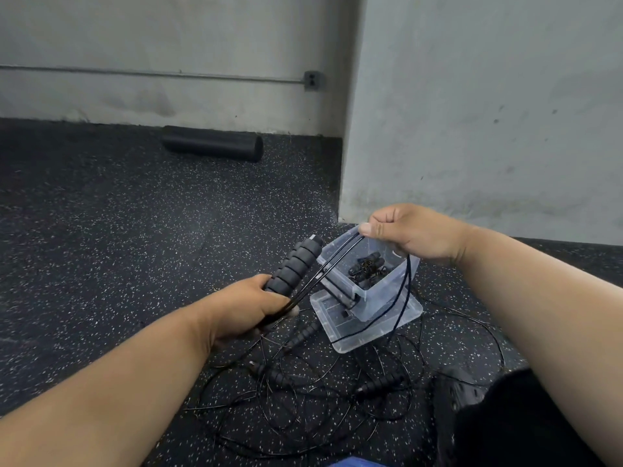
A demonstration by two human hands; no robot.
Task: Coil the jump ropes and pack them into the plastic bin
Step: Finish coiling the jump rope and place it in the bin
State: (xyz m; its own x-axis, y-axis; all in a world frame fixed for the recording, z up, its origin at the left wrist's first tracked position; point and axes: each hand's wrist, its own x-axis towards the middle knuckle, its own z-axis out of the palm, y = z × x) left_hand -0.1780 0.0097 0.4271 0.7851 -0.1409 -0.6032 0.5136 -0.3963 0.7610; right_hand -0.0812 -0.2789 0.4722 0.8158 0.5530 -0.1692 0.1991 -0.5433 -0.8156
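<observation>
My left hand (249, 308) grips the black ribbed handles (295, 264) of a jump rope, which point up and to the right. Thin black cord strands (337, 256) run taut from that hand to my right hand (401, 232), which pinches them above the clear plastic bin (377, 291). A cord loop (403, 291) hangs from my right hand over the bin's side. The bin stands on its clear lid (357, 338) and holds a coiled rope with black handles (365, 267). More jump ropes (303, 392) lie tangled on the floor in front of the bin.
Black speckled rubber floor (135, 230) all around. A black foam roller (212, 143) lies by the far wall. A grey concrete wall corner (350, 163) stands just behind the bin. A black shoe (455, 392) and dark clothing are at the lower right.
</observation>
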